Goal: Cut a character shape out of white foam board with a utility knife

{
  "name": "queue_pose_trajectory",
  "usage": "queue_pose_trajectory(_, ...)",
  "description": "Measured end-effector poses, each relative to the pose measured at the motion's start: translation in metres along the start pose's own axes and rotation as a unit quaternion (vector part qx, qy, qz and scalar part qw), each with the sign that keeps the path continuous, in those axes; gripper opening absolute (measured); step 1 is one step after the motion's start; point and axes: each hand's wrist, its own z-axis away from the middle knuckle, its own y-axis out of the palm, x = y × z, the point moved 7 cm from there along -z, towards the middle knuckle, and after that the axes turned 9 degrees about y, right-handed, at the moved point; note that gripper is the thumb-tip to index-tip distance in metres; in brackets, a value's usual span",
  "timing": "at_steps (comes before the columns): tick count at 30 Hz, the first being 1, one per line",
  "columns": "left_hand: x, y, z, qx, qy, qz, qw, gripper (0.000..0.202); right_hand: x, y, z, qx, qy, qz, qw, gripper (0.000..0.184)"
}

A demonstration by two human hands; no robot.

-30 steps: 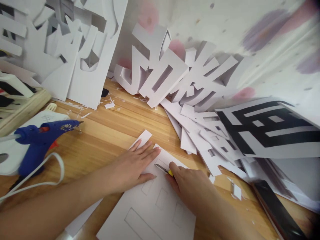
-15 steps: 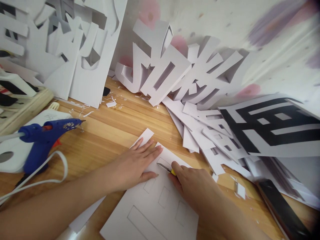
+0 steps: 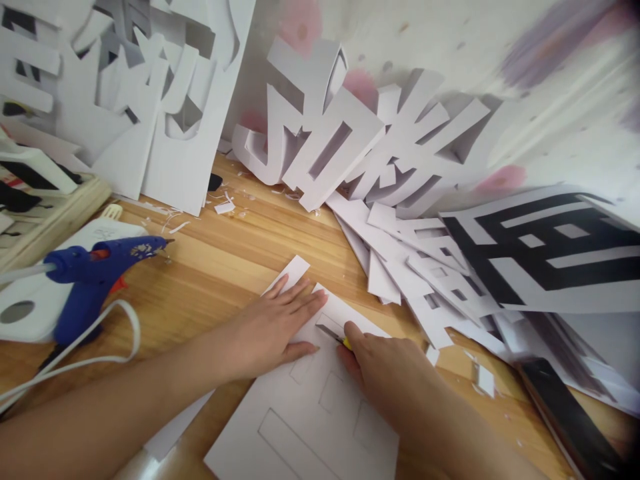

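A white board with outlined rectangles lies on the wooden table, running off the bottom of the view. My left hand rests flat on its far end, fingers spread, over a notch between two strips. My right hand grips a craft knife; its yellow body shows just past my fingers. The blade points left and meets the board near an outlined rectangle, close to my left fingertips. Most of the knife's handle is hidden inside my right hand.
On the left a blue glue gun with a white cable stands by a white plate. White cut-out characters lean at the wall. Cut pieces, a black-printed sheet and a long black object lie right.
The whole view has shifted very slightly. Both hands and the knife hold nearly the same place on the board.
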Motion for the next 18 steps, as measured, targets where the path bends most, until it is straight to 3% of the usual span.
queue_pose_trajectory(8, 0.002, 0.002, -0.001, 0.017, 0.009, 0.015, 1.0, 0.066, 0.003, -0.015, 0.001, -0.047, -0.061, 0.062, 0.995, 0.01)
queue_pose_trajectory(18, 0.002, 0.0, -0.001, 0.013, 0.009, 0.025, 1.0, 0.067, -0.002, -0.002, -0.002, -0.005, -0.067, 0.037, 0.997, 0.014)
